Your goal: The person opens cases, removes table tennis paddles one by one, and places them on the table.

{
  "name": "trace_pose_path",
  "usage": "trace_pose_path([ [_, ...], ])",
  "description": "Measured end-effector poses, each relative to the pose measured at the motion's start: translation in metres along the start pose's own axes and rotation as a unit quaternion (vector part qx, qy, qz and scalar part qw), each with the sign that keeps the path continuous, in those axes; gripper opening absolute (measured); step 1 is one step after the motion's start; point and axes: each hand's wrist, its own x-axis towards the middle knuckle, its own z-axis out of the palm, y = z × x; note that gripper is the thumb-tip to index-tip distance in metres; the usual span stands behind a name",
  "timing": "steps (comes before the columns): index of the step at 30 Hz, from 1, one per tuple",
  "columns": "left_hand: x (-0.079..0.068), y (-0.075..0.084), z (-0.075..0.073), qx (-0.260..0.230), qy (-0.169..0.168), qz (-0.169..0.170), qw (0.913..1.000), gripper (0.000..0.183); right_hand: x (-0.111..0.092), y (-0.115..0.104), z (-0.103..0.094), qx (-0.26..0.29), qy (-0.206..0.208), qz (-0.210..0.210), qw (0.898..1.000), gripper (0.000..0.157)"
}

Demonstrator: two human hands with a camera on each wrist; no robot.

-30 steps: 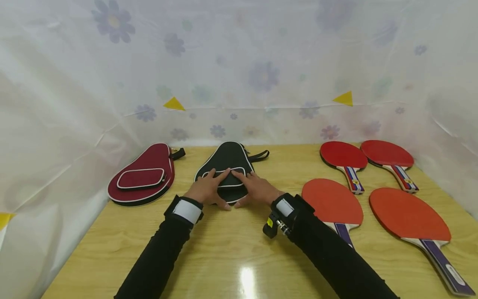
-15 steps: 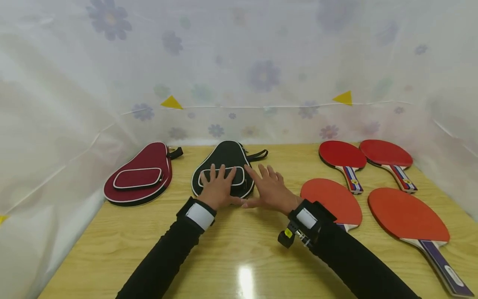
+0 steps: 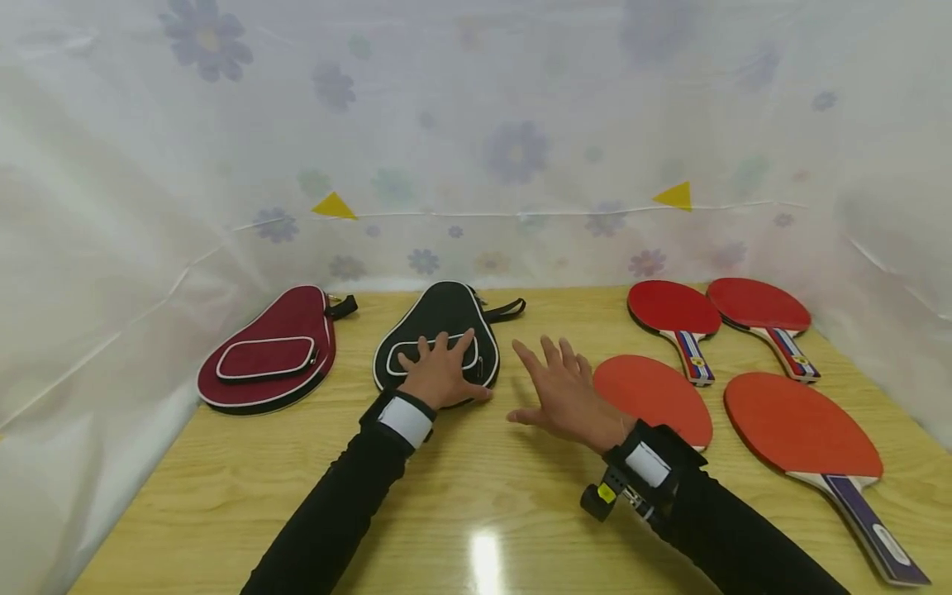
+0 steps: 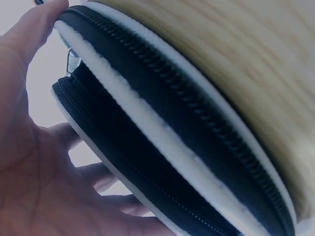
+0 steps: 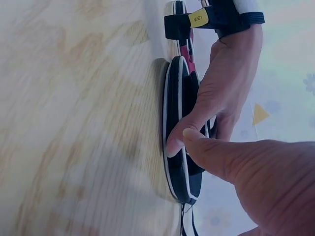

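Observation:
A black table tennis bat case (image 3: 444, 312) with white piping lies flat near the middle of the table, its wrist strap pointing right. My left hand (image 3: 439, 378) rests over its front pocket with fingers spread. In the left wrist view, the thumb is at the zipped edge (image 4: 172, 88) of the case and the other fingers reach past the pocket. My right hand (image 3: 568, 402) is held to the right of the case, fingers spread, holding nothing. Its thumb (image 5: 221, 157) overlaps the case in the right wrist view.
A dark red bat case (image 3: 271, 339) lies at the left. On the right are two bright red bats (image 3: 673, 306) at the back and two orange-red bats (image 3: 803, 417) in front, one partly covered by the right arm. A flowered white curtain (image 3: 513, 149) hangs behind the table.
Both hands were together at the case's front, thumbs near each other. My right hand has drawn away to the right, while the left has shifted slightly right and spread its fingers over the pocket.

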Motion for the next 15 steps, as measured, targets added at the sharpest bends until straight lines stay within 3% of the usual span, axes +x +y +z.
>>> trace_pose_path([
  [15, -0.002, -0.023, -0.007, -0.010, -0.013, -0.008, 0.9998, 0.103, -0.005, 0.006, 0.003, 0.014, -0.001, -0.004, 1.000, 0.089],
])
